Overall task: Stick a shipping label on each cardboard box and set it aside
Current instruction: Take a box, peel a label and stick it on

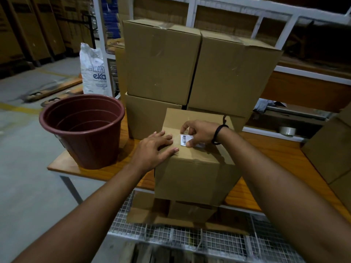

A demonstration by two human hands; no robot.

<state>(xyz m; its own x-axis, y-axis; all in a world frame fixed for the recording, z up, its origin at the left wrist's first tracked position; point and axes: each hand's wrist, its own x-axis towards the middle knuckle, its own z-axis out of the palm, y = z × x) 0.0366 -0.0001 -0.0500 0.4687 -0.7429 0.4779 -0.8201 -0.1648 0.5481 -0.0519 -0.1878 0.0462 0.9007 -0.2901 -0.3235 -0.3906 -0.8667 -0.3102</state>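
My left hand (153, 149) lies flat, fingers straight, on the box (193, 173) at centre frame, bracing it. Just right, my right hand (199, 132) pinches the label (184, 139) against the box top. I reckon uneven pressing would crease or skew it, and a hard push could tip the box off the table (275, 154) edge

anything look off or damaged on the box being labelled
The front top edge of the cardboard box is crumpled and wavy, right of the left hand resting on it. The label pinched by the right hand looks intact.
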